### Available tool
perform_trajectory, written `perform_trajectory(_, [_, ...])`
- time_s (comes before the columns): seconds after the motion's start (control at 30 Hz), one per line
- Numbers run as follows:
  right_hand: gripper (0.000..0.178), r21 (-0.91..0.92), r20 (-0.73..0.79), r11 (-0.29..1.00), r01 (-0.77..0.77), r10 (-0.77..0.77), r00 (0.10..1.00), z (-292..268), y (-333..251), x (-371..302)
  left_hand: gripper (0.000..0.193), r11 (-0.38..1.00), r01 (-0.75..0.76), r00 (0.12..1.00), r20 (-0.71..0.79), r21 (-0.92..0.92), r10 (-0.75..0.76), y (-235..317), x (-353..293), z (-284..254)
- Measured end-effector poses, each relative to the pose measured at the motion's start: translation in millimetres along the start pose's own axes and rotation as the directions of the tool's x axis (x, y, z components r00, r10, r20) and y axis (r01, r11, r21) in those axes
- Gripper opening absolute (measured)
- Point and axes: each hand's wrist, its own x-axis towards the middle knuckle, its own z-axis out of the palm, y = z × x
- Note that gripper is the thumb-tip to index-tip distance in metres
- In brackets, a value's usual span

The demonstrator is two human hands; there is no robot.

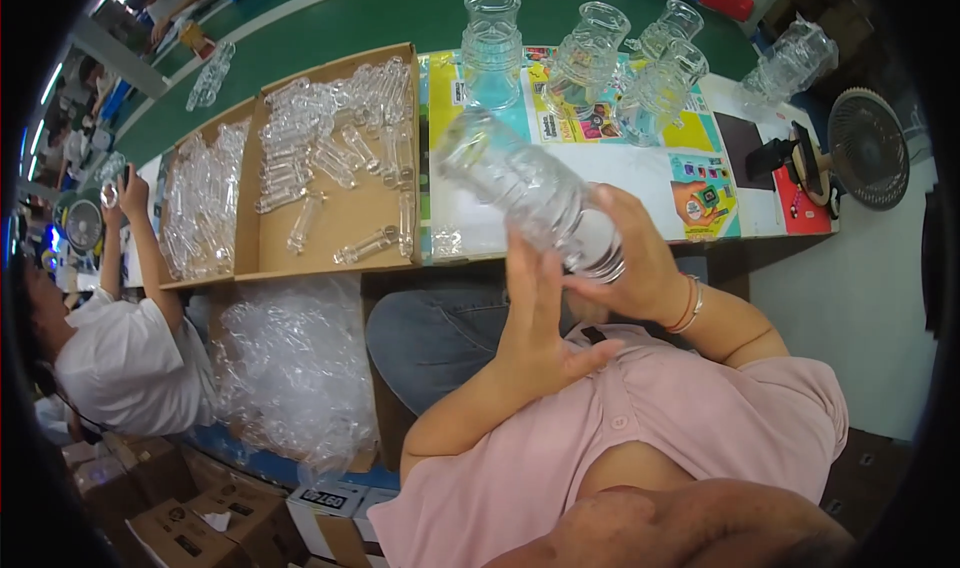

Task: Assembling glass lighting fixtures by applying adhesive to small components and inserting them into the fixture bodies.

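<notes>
A clear vase-shaped vessel point(525, 180), blurred by motion, is tilted above the near edge of the table, its wide mouth toward the upper left. My right hand point(640, 253) wraps round its round base end. Against its lower side rest the stretched fingers of my left hand point(535, 303), the thumb spread away from them. Several similar clear vessels stand beyond my hands, one point(491, 53) near the tray and others point(655, 88) to the right. Another, cloudier vessel point(795, 63) leans at the far right.
Left of my hands, a cardboard tray point(330, 253) holds many clear tube-like pieces point(335, 118); a second compartment point(207, 203) is full of them. Below sits a box with crumpled clear plastic point(295, 358). A fan point(868, 148) stands right; a co-worker point(130, 358) sits left.
</notes>
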Motion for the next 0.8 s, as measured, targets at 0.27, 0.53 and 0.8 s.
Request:
perform_trajectory(0.27, [0.072,0.419,0.291,0.768,-0.484,0.391,0.873,-42,26,22,0.036,0.999,0.027,0.999,0.042,0.044,-0.028,-8,-2,7])
perform_trajectory(0.53, [0.07,0.33,0.417,0.763,-0.556,0.41,0.811,-57,44,16,0.025,0.997,0.063,0.997,0.031,0.035,-0.064,-23,-7,13])
perform_trajectory(0.8, [0.075,0.367,0.286,0.721,-0.588,0.514,0.808,-101,59,-78,0.022,0.986,0.167,0.975,0.145,0.003,-0.166,-50,-18,29])
